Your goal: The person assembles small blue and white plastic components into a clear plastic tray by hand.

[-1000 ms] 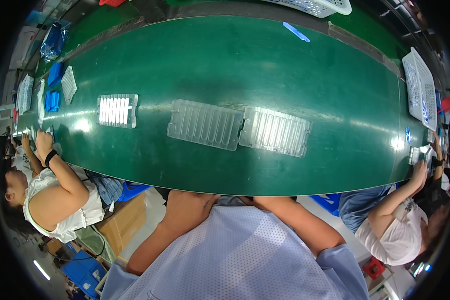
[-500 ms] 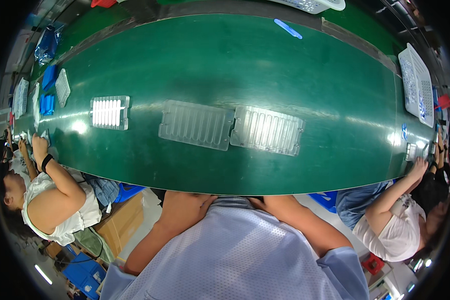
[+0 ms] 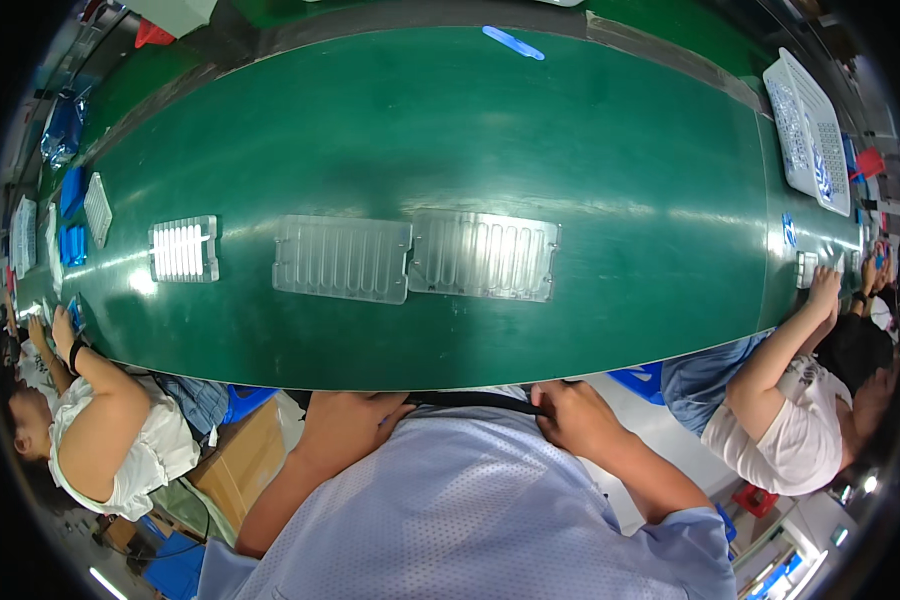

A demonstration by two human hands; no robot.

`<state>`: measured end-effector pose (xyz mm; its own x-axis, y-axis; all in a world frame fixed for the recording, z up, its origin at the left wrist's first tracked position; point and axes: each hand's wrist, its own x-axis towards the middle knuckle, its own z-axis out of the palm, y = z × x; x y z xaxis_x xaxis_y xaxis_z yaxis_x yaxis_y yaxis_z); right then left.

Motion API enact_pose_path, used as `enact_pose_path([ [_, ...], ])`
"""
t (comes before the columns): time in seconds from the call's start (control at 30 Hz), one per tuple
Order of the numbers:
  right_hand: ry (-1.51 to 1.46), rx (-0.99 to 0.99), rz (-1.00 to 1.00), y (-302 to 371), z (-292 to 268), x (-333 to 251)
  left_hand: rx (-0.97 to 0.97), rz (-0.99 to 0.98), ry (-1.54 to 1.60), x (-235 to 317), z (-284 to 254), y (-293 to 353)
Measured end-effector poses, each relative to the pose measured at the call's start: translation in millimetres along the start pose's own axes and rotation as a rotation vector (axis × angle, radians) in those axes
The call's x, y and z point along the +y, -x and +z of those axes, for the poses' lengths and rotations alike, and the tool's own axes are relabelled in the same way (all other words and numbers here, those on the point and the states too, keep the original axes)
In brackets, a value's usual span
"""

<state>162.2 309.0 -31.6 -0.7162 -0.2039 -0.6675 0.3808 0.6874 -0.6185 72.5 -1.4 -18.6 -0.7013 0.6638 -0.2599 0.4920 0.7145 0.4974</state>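
At my waist, just below the table's near edge, my left hand [image 3: 350, 428] rests against my lap beside a black band [image 3: 475, 401]. Its fingertips are partly hidden, so their grip does not show. The fingers of my right hand [image 3: 580, 415] are curled closed around the other end of that band. On the green table in front of me lie two clear ribbed plastic trays, the left tray [image 3: 341, 260] touching or slightly overlapping the right tray [image 3: 484, 255]. Farther left sits a smaller clear tray [image 3: 183, 249] with bright white slots. Neither hand touches the trays.
A blue strip-like tool [image 3: 513, 43] lies near the table's far edge. White baskets [image 3: 808, 130] stand at the far right and left. Co-workers sit on both sides, one with a hand [image 3: 825, 285] at the table. Blue packets [image 3: 73, 245] lie at left.
The view has shifted, so the trays appear farther left. My right hand has turned and come up, its fingers now curled at the black band, which shows more.
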Motion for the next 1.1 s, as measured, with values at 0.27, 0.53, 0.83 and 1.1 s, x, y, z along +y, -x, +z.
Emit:
enact_pose_path([
  [0.27, 0.206, 0.136, 0.236, 33.1, 30.6, 17.1, -0.031, -0.039, 0.038, 1.9, -2.5, -0.4],
  [0.53, -0.051, 0.471, -0.108, 13.1, 39.2, 16.1, 0.032, -0.061, 0.02, -2.3, 1.2, 2.1],
  [0.83, -0.364, 0.018, -0.203, 19.3, -30.7, 6.8, -0.031, -0.131, 0.321, -6.3, -23.7, 6.1],
  [1.1, -0.42, 0.247, -0.559, 1.1, -78.6, -50.5, -0.003, -0.222, 1.375, -9.3, -80.4, 19.1],
])
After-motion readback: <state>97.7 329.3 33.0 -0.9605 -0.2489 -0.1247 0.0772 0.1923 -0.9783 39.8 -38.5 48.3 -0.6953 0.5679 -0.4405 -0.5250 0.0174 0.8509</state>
